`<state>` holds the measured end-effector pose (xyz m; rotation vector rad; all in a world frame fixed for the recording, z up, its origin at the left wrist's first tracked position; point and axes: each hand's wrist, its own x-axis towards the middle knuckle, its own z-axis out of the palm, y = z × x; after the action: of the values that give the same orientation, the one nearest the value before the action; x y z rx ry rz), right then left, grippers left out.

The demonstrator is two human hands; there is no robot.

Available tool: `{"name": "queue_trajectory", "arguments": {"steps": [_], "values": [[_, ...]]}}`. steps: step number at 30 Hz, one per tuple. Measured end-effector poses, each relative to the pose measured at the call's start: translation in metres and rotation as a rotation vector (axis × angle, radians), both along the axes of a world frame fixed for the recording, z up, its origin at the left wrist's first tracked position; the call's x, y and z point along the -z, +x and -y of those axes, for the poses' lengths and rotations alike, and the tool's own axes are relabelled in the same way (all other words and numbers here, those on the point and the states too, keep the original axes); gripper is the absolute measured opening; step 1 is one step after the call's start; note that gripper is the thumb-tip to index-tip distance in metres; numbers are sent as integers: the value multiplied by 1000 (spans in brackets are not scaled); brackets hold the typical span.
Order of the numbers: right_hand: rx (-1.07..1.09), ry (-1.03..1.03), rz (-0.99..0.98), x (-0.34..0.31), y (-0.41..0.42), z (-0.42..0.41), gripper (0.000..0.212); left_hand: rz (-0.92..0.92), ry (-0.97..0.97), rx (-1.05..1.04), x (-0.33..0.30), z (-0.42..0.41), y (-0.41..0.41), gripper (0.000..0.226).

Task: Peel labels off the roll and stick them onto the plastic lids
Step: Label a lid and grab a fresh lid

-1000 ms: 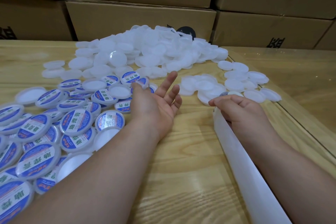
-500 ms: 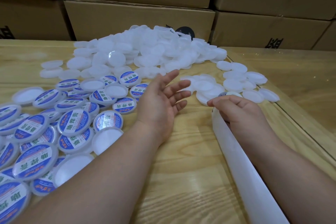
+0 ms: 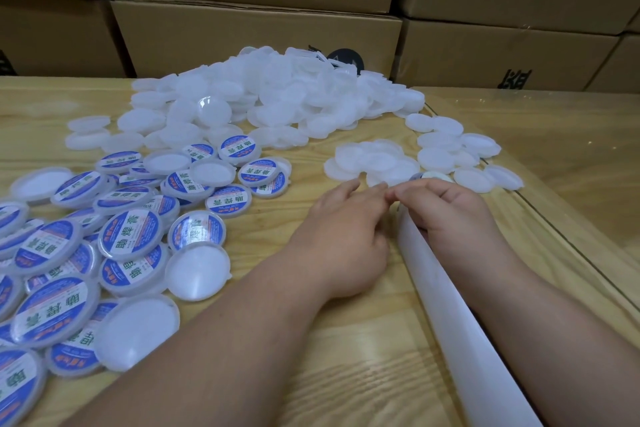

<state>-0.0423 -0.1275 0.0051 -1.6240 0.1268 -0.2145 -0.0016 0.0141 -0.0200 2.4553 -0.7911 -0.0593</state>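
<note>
A long white label strip (image 3: 460, 315) runs from the lower right up to my right hand (image 3: 450, 208), which grips its far end with curled fingers. The roll's end (image 3: 431, 175) peeks out just beyond those fingers. My left hand (image 3: 346, 229) lies back-up beside the strip. Its fingers are stretched out and their tips meet my right fingertips; the thumb is hidden. Plain white lids (image 3: 377, 163) lie just beyond both hands, with a big heap (image 3: 277, 104) farther back. Lids with blue labels (image 3: 128, 236) are spread over the left of the table.
The wooden table (image 3: 346, 357) has a raised glass edge (image 3: 554, 218) running along the right. Stacked cardboard boxes (image 3: 256, 35) wall off the back. A dark round object (image 3: 344, 59) sits behind the heap.
My left hand has swung right from the labelled lids, turned palm down and reached my right fingertips at the strip's end. My right hand has stayed on the strip.
</note>
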Motion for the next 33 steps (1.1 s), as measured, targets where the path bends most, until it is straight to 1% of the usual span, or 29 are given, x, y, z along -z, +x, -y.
{"name": "queue_trajectory", "arguments": {"steps": [5, 8, 11, 15, 17, 19, 22, 24, 28, 31, 33], "values": [[4, -14, 2, 0, 1, 0, 19, 77, -93, -63, 0, -1, -2, 58], [22, -38, 5, 1, 2, 1, 18, 71, -150, -121, 0, -1, -3, 51], [38, -46, -11, 1, 3, 1, 17, 91, -163, -183, 0, -2, -3, 46], [41, -51, -17, 1, 2, 1, 20, 123, -185, -256, 1, -2, -1, 35], [54, -70, -20, 1, 3, 1, 20, 142, -207, -294, 2, -2, 0, 37], [58, -85, -25, 2, 4, 2, 18, 147, -225, -337, 2, -3, 2, 44], [58, -77, -12, 4, 4, 3, 17, 97, -214, -350, 3, -5, 3, 62], [55, -74, -2, 4, 4, 3, 16, 60, -186, -328, 2, -5, 3, 68], [53, -83, -3, 3, 4, 3, 19, 3, -209, -342, -2, -6, 3, 67], [65, -56, 3, 3, 4, 5, 29, 36, -188, -375, -2, -6, 3, 64], [83, -90, 31, 4, 5, 6, 37, 48, -174, -377, -2, -6, 3, 64]]}}
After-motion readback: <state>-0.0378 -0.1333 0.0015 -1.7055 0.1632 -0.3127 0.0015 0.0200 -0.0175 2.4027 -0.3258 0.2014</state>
